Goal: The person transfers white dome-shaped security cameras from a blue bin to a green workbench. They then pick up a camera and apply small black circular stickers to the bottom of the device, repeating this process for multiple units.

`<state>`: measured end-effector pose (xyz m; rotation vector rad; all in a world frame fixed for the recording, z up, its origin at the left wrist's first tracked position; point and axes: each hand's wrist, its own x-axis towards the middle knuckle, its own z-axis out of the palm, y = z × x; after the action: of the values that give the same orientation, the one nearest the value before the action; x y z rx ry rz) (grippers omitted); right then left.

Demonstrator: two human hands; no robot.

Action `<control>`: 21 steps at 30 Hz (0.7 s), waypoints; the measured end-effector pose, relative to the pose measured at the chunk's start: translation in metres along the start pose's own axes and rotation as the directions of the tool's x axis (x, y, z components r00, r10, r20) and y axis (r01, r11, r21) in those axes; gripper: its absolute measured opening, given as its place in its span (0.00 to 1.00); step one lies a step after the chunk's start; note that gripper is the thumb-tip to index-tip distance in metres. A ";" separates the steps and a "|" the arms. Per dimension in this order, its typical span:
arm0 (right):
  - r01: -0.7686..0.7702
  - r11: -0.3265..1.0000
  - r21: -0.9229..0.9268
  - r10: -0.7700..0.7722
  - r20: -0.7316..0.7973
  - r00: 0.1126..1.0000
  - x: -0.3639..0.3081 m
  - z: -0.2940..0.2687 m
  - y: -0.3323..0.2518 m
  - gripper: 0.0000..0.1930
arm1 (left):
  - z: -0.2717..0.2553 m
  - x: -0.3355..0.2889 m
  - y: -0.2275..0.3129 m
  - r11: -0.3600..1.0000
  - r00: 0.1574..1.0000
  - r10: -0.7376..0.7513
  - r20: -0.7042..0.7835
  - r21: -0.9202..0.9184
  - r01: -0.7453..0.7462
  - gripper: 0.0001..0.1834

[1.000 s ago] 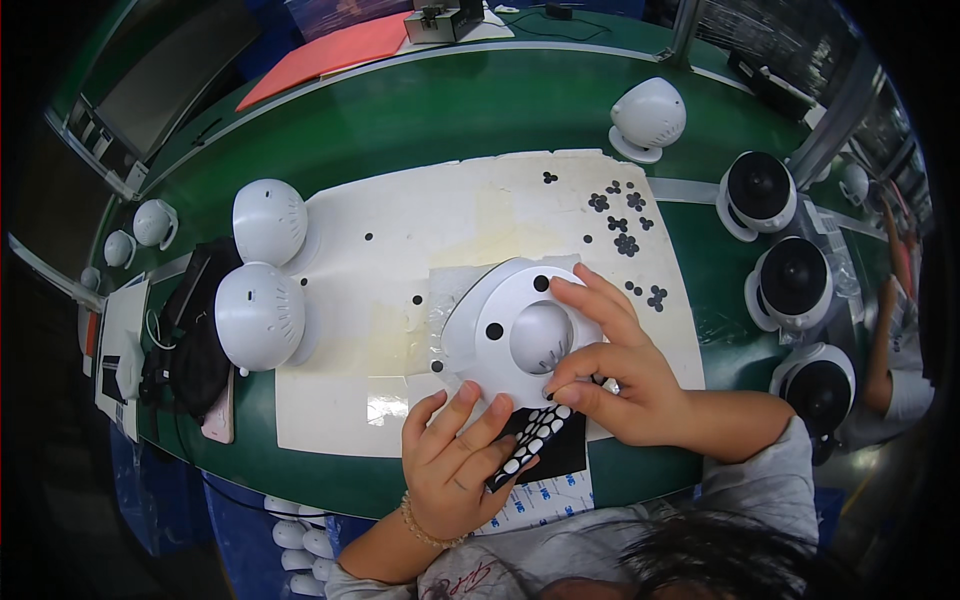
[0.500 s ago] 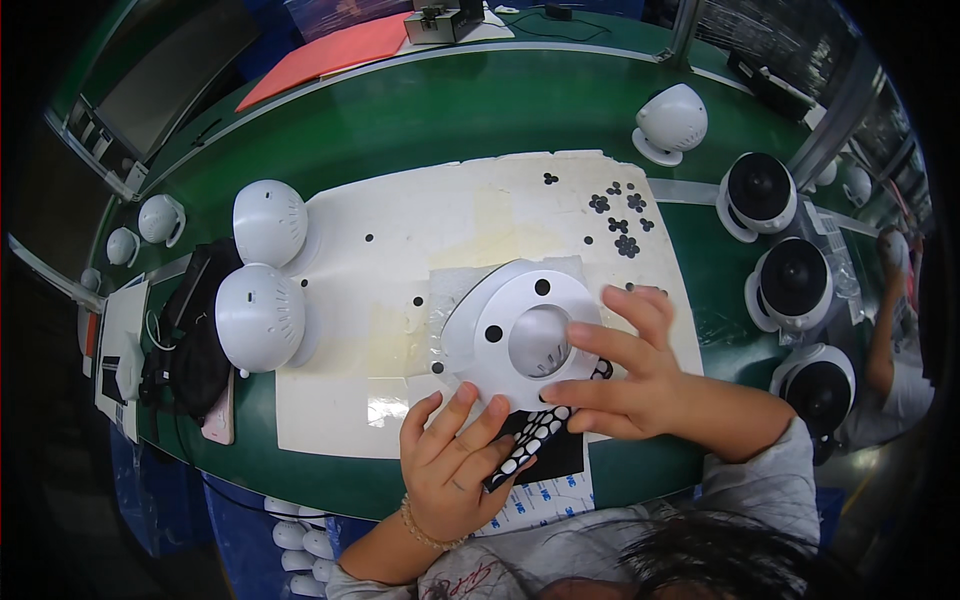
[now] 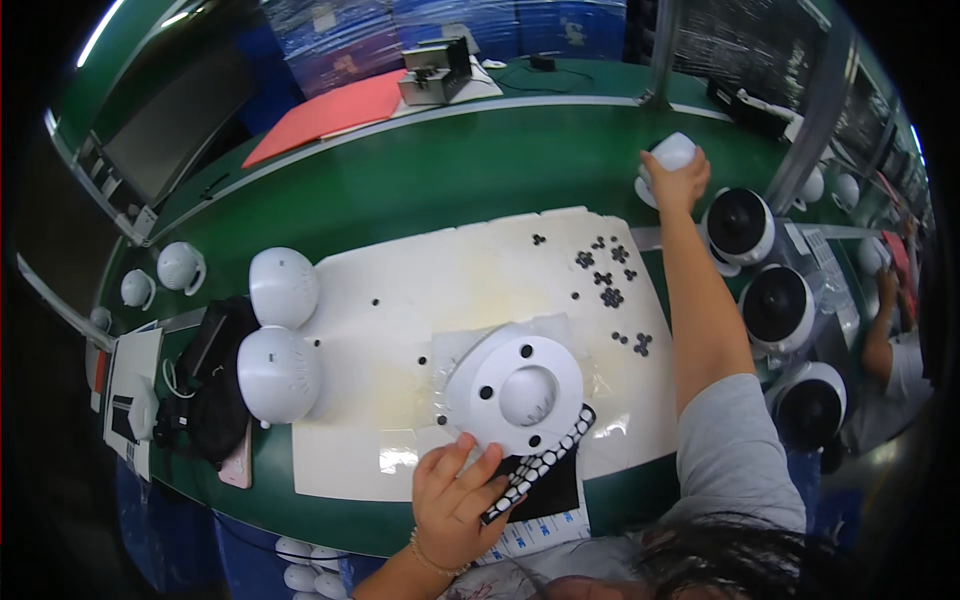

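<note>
In front of me a white camera-like housing (image 3: pixel 465 375) lies with its round base ring (image 3: pixel 565 385) facing up. Three black round pads sit on the ring around a recessed hollow. My left hand (image 3: pixel 455 505) is at the ring's near edge, its fingers closed on a black strip with white ovals (image 3: pixel 545 458); its fingertips reach the ring. Stretched out to the far right, my right hand (image 3: pixel 682 182) is wrapped around a white rounded housing (image 3: pixel 672 152) on a small round foot. Part of that housing is hidden by the fingers.
A cream board (image 3: pixel 380 420) carries scattered black dots and dot clusters (image 3: pixel 611 297). Two white housings (image 3: pixel 280 375) stand left; several with black fronts (image 3: pixel 778 303) line the right. A black bag (image 3: pixel 215 420) lies left. Another person's arm (image 3: pixel 882 335) shows far right.
My right hand has left the ring and reached far right onto the standing white housing. A third black pad now shows on the ring. My left hand stays by the strip; the view has tilted up.
</note>
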<state>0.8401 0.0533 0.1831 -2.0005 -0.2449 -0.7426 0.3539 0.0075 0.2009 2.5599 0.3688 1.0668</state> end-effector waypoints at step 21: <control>-0.166 0.559 0.813 -0.797 0.581 0.163 -0.152 -0.122 -0.155 0.24 | -0.016 -0.005 -0.004 0.928 0.992 -0.100 -0.077 -0.367 0.065 0.10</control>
<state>0.5997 0.0509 0.2481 -1.2003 -1.6232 0.5264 0.3388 0.0126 0.2068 2.1538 0.2690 1.1112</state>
